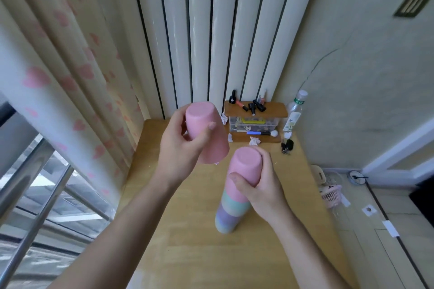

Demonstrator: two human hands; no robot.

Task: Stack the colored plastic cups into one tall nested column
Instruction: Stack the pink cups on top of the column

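At the far left a curtain [70,73] with pink hearts hangs beside a window rail [35,218]. Your left hand [180,148] is raised above the wooden table [187,253], thumb and fingers wrapped around a loose pink cup [206,134], which you hold upside down and tilted, its closed base toward the camera and its rim pointing down toward the right. Just to the right and lower, the nested column [231,209] stands upside down on the table, with purple and green bands at the bottom and a pink cup on top. The loose cup is near the top of the column but apart from it. Your right hand [260,185] grips the upper part of the column, thumb across the front of the pink top cup and fingers curled around its far side. Behind, at the table's back edge, a small wooden shelf [256,109] carries nail polish bottles [254,105], and a clear plastic bottle [296,105] stands to its right by the wall.
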